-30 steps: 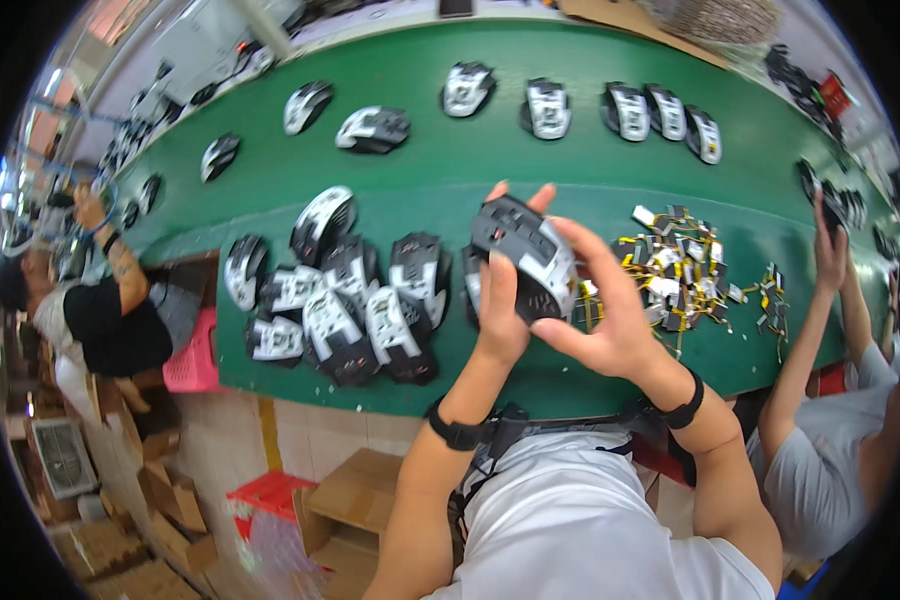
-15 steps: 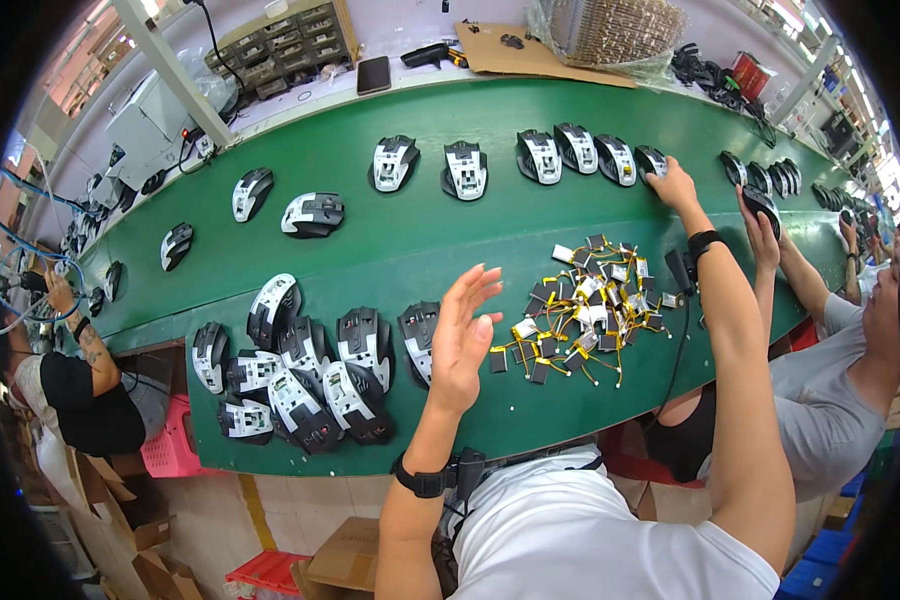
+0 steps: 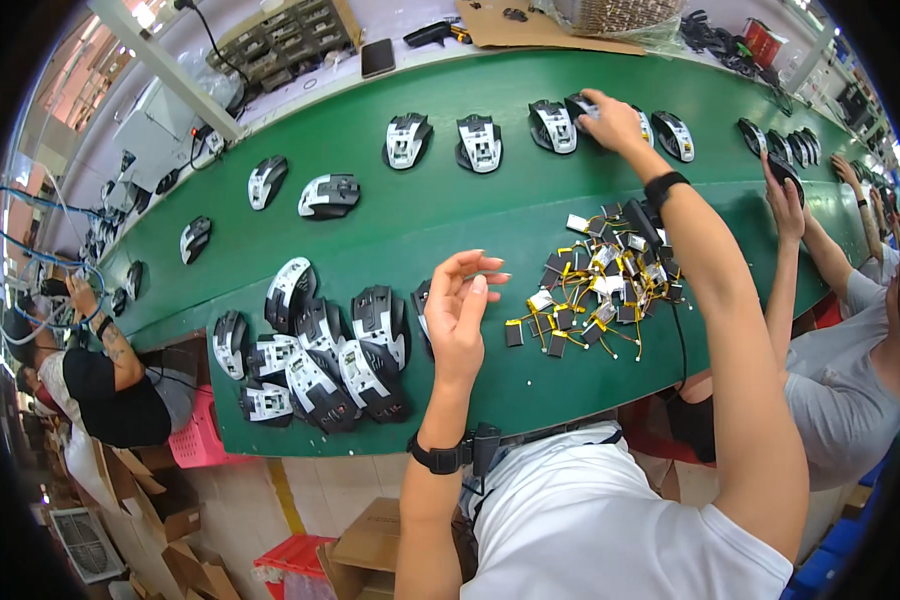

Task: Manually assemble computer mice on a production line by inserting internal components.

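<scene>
My left hand (image 3: 457,322) is empty, fingers loose; right hand (image 3: 615,122) is at a mouse (image 3: 575,104) toward the bench's (image 3: 450,225) far edge, grip unclear. Batteries (image 3: 607,285) heaped nearer me, probably for reach.

Nine mice (image 3: 318,385) in the near cluster (one partly hidden), one phone (image 3: 377,58), one basket (image 3: 200,430); batteries (image 3: 606,286) too jumbled to count.

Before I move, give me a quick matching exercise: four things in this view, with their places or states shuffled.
Things
1. bare left hand
2. bare right hand
3. pile of flat silver-and-black wired packs
4. pink plastic basket

Places or states
A. at the far row of black-and-silver computer mice
B. below the green tabletop, at its left end
C. fingers loosely bent, nothing visible held
D. on the tabletop, right of the left hand

Pairs: 1-C, 2-A, 3-D, 4-B
</scene>
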`<state>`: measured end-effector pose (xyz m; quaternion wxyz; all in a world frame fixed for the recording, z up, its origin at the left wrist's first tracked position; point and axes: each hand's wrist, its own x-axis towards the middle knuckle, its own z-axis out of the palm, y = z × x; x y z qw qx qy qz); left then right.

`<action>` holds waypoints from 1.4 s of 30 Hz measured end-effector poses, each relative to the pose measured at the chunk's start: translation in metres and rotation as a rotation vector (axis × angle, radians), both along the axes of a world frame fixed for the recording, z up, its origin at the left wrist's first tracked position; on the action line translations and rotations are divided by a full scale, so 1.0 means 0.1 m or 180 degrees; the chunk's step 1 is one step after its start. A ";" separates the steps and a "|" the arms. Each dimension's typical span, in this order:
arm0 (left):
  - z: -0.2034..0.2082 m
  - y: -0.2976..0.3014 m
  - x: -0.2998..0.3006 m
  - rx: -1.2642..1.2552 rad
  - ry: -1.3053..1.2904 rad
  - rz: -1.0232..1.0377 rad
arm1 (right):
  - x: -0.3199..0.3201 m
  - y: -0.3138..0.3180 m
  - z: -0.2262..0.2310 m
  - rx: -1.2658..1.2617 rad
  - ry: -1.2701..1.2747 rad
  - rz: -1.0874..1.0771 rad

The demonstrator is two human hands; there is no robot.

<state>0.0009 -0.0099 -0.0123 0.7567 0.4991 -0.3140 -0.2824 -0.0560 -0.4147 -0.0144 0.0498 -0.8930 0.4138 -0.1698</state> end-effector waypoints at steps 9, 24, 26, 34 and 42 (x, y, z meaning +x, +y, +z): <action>0.09 0.09 -0.14 -0.0194 0.1204 -0.0742 | -0.65 2.57 0.76 0.1112 -0.0855 0.2578; 0.02 0.03 -0.09 -0.0392 0.1728 -0.0505 | -0.94 1.89 0.39 0.1190 0.0135 0.1014; 0.05 0.03 -0.08 -0.0381 0.1706 -0.0553 | -0.94 1.88 0.31 0.1388 0.0027 0.0961; 0.02 0.02 -0.07 -0.0337 0.1792 -0.0628 | -0.99 1.90 0.35 0.1782 -0.0432 0.0959; 0.03 0.02 -0.07 -0.0489 0.1978 -0.0638 | -0.94 2.34 0.46 0.2404 -0.1537 0.1449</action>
